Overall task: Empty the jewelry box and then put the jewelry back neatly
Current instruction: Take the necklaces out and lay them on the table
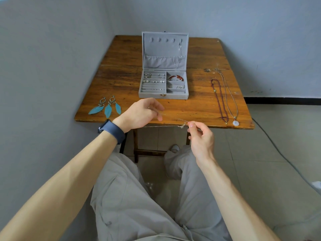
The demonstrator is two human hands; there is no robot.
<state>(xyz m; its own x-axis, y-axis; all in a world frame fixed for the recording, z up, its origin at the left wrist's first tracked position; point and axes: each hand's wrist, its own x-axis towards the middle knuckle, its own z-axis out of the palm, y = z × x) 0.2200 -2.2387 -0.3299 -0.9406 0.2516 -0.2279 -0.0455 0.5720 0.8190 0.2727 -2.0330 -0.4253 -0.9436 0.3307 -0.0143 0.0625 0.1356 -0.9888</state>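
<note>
Judging by its hair-thin strands, the fine chain [165, 126] is expected to be almost weightless, limp, and prone to knotting or snagging. It is best taken at its ends or just beside the small clump [182, 126] on it, and laid out straight rather than dropped in a heap.

It is stretched in the air just in front of the near edge of the tabletop [121, 80], between two hands that are held apart. The right hand [199, 138] is pinched on it with thumb and forefinger, close to the clump. The left hand [143, 114] is curled, and strands are seen to run to its fingertips and under its palm, so it is taken to be gripping the chain, though the exact contact is hidden by the hand itself. Whether the clump is a pendant, a clasp or a tangle cannot be made out.

The jewelry box [149, 95] is stood open further back, well apart from the hands. Small rings and studs [153, 81] and a red bracelet [175, 78] are seen in its compartments, too small to be counted, and a silver chain [180, 53] is hung in the lid. Feather earrings [106, 107] are laid out on the left, with a dark bead necklace [219, 100] and a cord necklace [231, 101] bearing a pale disc on the right. Emptying is judged unfinished.
</note>
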